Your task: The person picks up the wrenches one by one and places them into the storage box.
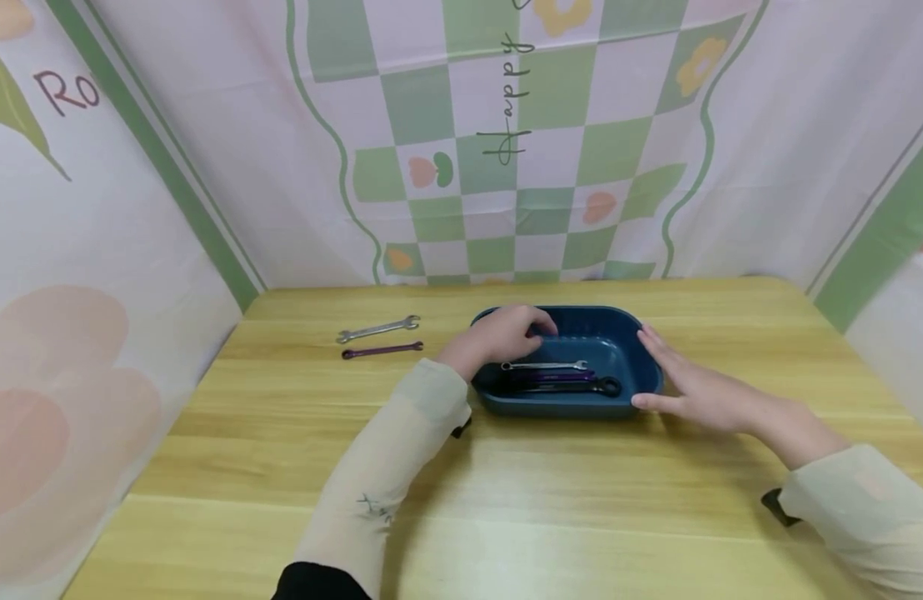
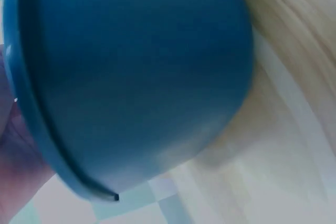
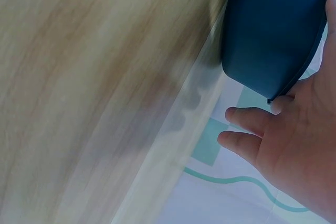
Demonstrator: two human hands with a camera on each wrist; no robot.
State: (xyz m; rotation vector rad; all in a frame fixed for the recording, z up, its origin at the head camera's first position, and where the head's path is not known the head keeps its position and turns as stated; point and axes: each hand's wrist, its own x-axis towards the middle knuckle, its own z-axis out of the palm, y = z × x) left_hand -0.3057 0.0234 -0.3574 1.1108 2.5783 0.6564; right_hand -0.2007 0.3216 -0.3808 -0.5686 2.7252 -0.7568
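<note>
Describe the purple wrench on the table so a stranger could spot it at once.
On the table, find the blue tub. Left of it in the head view lies a silver wrench. The purple wrench lies beside that, nearer the camera, told from its silver neighbour by colour.

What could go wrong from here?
1. Snagging: inside the blue tray, the silver wrench, purple wrench and black wrench lie close together, so lifting one may drag another.
2. Tipping or sliding: the left hand reaches over the tray's left end; leaning there could shift it, though the right hand at the opposite end may steady it.
</note>
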